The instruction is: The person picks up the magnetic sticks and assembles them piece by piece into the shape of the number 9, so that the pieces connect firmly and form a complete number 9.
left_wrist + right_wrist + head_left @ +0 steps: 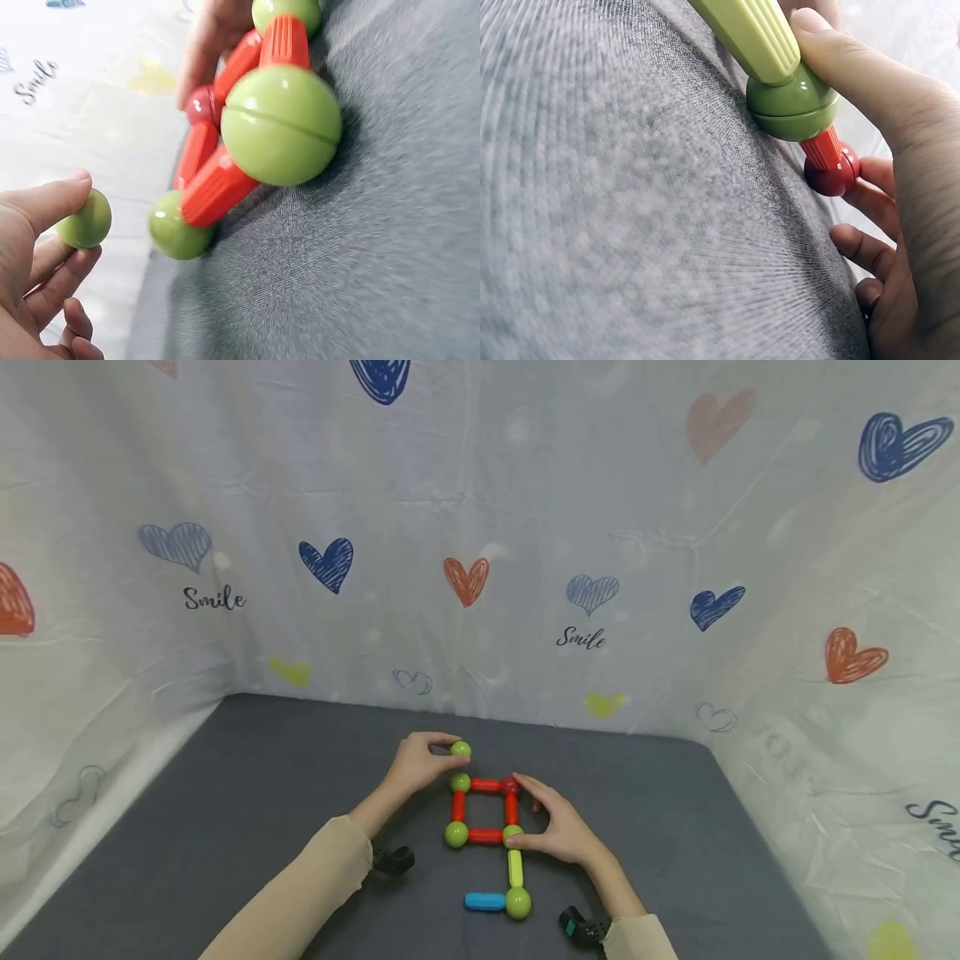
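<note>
Between thumb and fingers, my left hand pinches a loose green ball, held just beyond the upper left corner of a square of red rods. Green balls join three corners of that square, and a red ball joins the fourth. My right hand spans the square's right side, thumb at the near green ball and a fingertip at the red ball. From that near corner a yellow-green rod runs toward me to another green ball, which has a blue rod pointing left.
All the pieces lie on a dark grey cloth-covered table. A white curtain printed with hearts and words stands behind the table and along its sides. Black wrist devices sit beneath both wrists.
</note>
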Tool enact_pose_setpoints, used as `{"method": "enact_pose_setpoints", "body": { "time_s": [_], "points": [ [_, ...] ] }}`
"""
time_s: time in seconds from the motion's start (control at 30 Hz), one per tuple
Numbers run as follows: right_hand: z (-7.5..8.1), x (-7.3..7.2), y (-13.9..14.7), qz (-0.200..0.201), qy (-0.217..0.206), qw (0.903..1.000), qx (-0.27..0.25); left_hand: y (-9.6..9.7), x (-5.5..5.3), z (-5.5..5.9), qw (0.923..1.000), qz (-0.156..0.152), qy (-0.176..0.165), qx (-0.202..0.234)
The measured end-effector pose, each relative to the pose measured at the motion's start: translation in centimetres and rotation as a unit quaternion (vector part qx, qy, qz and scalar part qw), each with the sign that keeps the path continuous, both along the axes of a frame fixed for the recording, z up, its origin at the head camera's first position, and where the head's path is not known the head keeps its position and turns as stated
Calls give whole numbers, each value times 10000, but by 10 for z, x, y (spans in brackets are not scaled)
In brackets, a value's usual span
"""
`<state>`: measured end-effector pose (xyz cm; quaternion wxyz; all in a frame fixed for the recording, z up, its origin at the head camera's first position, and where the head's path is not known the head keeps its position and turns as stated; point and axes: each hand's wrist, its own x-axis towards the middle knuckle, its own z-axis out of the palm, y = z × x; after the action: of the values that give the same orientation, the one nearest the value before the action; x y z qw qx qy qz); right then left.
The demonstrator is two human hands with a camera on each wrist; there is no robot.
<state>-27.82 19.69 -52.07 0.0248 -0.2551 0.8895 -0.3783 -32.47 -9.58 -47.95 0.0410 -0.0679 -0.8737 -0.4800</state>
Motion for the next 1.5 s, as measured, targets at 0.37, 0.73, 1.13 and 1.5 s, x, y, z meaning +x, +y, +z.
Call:
{"method": "enact_pose_setpoints", "body": {
  "time_s": [0.37, 0.73, 1.13, 1.5],
  "points": [
    [-3, -1, 2, 4, -33, 10000, 2, -13, 67, 6, 9997, -170, -21, 166],
    [-1, -1, 0, 48, 42, 10000, 13, -19, 132, -10, 9957, -915, 159, -65],
    [-2, -1, 3, -5, 77, 9999, 97, -27, 148, -38, 9803, -1944, -329, -89],
    [5, 6, 3, 118, 827, 9902, -1121, -30, 148, -42, 9771, -2081, -440, -31]
  ]
}}
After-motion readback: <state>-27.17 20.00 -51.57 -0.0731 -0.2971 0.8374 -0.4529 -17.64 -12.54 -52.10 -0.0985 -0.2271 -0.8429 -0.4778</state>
